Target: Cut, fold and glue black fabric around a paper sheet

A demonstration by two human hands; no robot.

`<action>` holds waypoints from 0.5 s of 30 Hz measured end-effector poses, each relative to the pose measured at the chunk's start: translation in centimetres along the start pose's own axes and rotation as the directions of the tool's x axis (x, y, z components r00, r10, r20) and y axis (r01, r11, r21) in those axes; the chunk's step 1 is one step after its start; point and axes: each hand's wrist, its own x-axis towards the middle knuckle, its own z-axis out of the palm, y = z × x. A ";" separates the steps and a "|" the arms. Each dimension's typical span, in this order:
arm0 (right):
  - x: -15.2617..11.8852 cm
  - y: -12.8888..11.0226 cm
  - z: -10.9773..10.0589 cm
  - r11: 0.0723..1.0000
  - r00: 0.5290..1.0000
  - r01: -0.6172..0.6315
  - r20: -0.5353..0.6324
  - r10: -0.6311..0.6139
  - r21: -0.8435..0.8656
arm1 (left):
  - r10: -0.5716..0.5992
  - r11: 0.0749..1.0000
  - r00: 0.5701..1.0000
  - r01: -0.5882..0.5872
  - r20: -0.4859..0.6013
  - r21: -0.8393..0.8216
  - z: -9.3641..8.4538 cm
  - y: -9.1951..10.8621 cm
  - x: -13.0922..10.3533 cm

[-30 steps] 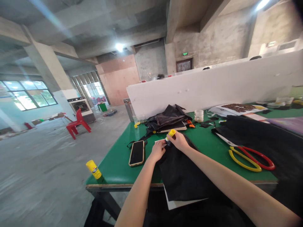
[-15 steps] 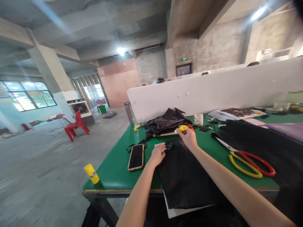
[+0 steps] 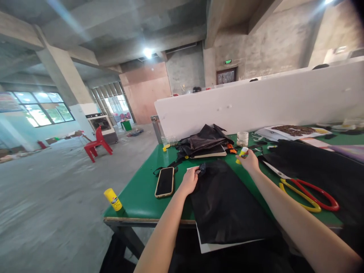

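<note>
A sheet of black cloth [image 3: 224, 201] lies over white paper [image 3: 210, 247] at the table's near edge, with the paper showing below it and at its top left corner. My left hand [image 3: 190, 181] is at that corner, its fingers closed on a bunched bit of the cloth. Off to the right of the cloth, my right hand [image 3: 251, 162] grips a small yellow and white glue stick [image 3: 243, 152] just above the table. Large scissors [image 3: 298, 187] with one red and one yellow handle rest to the right of my right forearm.
On the green table [image 3: 136, 193] are a phone [image 3: 165, 182], an upright yellow glue tube [image 3: 113, 200], piled black scraps [image 3: 204, 138], a jar [image 3: 242, 139] and more black cloth [image 3: 321, 163]. A white partition [image 3: 256, 104] stands behind. A red chair [image 3: 98, 146] is on the floor left.
My right hand has moved right with the glue stick, away from the cloth's top edge, and the stick is tilted differently. My left hand stays at the corner. The view has shifted slightly.
</note>
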 end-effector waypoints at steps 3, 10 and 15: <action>-0.3 -0.1 0.4 0.994 0.998 0.045 0.043 -0.041 -0.096 | -0.022 0.999 0.999 0.021 -0.037 -0.027 0.0 0.0 0.0; -0.9 -0.1 0.6 0.980 0.984 0.123 0.145 -0.100 -0.157 | -0.107 0.993 0.975 0.095 -0.194 -0.070 -0.3 -0.1 -0.1; -1.2 -0.2 1.0 0.984 0.985 0.106 0.154 -0.083 -0.146 | -0.160 0.986 0.948 0.139 -0.274 -0.095 -0.7 -0.1 -0.1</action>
